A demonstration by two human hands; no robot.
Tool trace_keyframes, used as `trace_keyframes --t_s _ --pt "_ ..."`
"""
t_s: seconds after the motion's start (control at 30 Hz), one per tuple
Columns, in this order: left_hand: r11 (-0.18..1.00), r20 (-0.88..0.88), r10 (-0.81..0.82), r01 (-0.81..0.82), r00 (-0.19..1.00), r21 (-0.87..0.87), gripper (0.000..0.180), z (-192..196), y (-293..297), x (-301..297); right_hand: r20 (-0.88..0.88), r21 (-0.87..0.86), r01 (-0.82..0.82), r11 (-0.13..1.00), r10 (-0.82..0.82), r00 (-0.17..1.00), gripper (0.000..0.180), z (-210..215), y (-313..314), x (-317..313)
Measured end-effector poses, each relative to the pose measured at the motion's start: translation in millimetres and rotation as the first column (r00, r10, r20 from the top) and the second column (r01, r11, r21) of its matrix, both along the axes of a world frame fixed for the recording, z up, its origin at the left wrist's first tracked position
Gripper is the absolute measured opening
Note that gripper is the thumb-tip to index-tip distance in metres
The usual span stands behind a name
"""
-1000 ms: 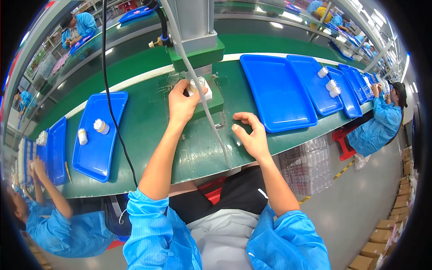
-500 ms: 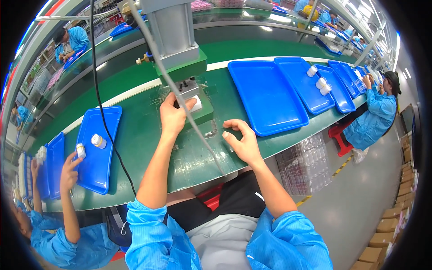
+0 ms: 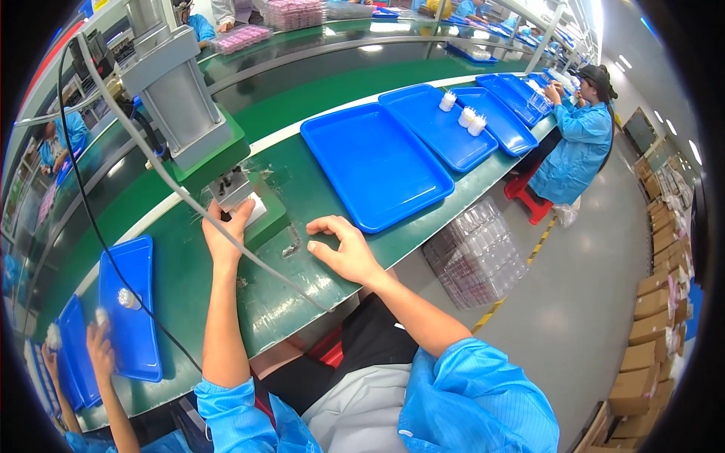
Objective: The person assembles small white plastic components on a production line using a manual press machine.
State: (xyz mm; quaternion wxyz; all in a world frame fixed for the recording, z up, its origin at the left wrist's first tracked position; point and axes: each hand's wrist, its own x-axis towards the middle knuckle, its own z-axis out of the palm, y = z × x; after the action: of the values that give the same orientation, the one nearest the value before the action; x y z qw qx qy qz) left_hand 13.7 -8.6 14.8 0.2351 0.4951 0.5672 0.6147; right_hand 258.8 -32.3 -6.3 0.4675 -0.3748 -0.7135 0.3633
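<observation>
Viewpoint swung right since half a second earlier, putting the press further left in view; hand positions about it were little changed. White block sat on the green base, beneath the metal block, back from the near edge of the bench. Left hand: thumb and finger bent around the white block, thumb apparently touching; whether they gripped anything between them could not be told. Right hand: loosely curled, holding nothing, just off the near-left corner of the large tray. Progress, judged: placing done, left hand not withdrawn; whether pressing was complete, unclear. Three white bottles stood along the right edge of the second tray.
</observation>
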Motion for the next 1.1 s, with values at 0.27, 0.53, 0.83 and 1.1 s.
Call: trace_keyframes --t_s 0.27,0.53,0.83,1.1 --pt "1.000 -0.010 0.009 -0.009 1.000 0.030 0.041 1 0 5 -0.023 -0.017 -0.001 1.000 0.001 1.000 0.032 0 -2 4" --pt "0.996 -0.033 0.085 -0.084 0.996 0.021 0.041 -10 1 -8 0.010 -0.057 -0.055 0.997 0.056 0.998 0.033 3 -3 1" --pt "1.000 0.017 0.000 -0.001 1.000 0.019 0.039 3 -3 2 -0.010 -0.053 -0.026 0.998 0.025 1.000 0.032 0 -2 1" --pt "1.000 0.007 0.004 -0.004 1.000 0.013 0.039 3 -3 1 0.014 -0.055 -0.046 0.997 0.047 0.999 0.033 0 -1 3"
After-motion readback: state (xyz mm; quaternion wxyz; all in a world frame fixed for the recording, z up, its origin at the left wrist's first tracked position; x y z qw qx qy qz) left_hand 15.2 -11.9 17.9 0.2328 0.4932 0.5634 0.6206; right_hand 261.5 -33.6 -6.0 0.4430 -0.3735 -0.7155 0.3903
